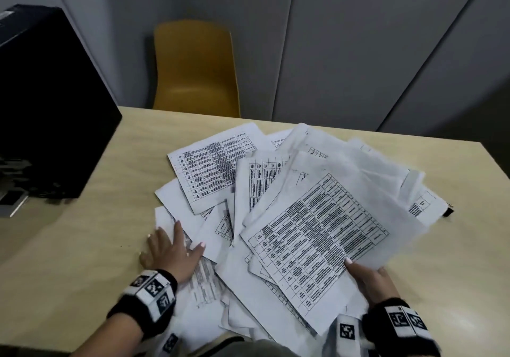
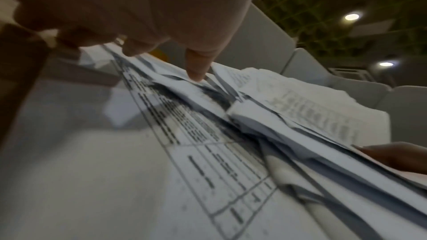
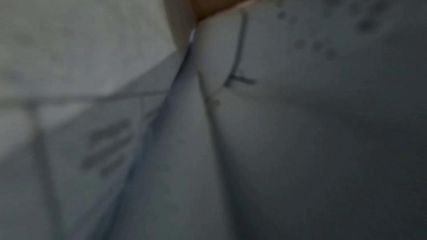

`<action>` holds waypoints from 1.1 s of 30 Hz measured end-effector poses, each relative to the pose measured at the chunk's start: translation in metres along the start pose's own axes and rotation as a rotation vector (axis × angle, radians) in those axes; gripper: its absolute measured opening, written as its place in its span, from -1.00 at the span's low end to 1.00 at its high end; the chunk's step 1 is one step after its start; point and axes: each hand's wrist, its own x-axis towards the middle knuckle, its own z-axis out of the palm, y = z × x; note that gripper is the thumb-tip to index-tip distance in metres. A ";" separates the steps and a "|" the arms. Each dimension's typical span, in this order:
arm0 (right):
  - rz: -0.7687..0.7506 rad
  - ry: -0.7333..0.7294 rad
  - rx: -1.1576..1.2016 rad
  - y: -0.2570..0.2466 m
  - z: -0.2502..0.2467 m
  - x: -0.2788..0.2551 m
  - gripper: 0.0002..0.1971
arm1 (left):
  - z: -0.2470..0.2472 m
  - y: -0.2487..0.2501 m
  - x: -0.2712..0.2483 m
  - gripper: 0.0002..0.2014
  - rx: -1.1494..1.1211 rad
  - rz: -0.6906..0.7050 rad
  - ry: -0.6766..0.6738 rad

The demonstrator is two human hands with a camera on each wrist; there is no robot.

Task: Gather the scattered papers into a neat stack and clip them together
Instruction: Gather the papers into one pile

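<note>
Several white printed sheets [image 1: 276,205] lie scattered and overlapping on the beige table [image 1: 82,246]. My left hand [image 1: 172,246] lies flat with spread fingers on the sheets at the pile's left edge; in the left wrist view its fingertips [image 2: 196,72] touch the paper [image 2: 184,134]. My right hand [image 1: 368,275] holds the lower right of a tilted bundle of sheets [image 1: 317,235], thumb on top and fingers underneath. The right wrist view shows only blurred paper [image 3: 277,116] close up. A small black clip [image 1: 448,212] peeks out at the pile's right edge.
A large black box-like object [image 1: 49,94] stands on the table's left side, with a small flat device [image 1: 11,199] beside it. A yellow chair [image 1: 193,67] stands behind the table against grey wall panels. Bare tabletop shows at left and far right.
</note>
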 end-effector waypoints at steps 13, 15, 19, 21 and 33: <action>0.125 0.059 -0.013 0.025 -0.017 0.019 -0.25 | -0.023 0.027 0.030 -0.25 0.478 0.299 -0.121; 0.151 0.019 -0.044 0.020 -0.017 0.016 -0.47 | -0.015 0.018 0.004 -0.14 0.524 0.390 -0.135; 0.131 0.001 -0.040 0.017 -0.014 0.013 -0.21 | -0.025 0.002 -0.003 -0.14 0.132 0.557 -0.116; 0.157 0.030 -0.058 0.007 -0.008 0.004 -0.43 | -0.037 -0.003 0.029 -0.31 -0.174 0.502 0.084; 0.128 0.002 0.030 -0.009 0.000 -0.012 -0.80 | -0.032 0.025 0.058 -0.26 0.094 0.158 0.046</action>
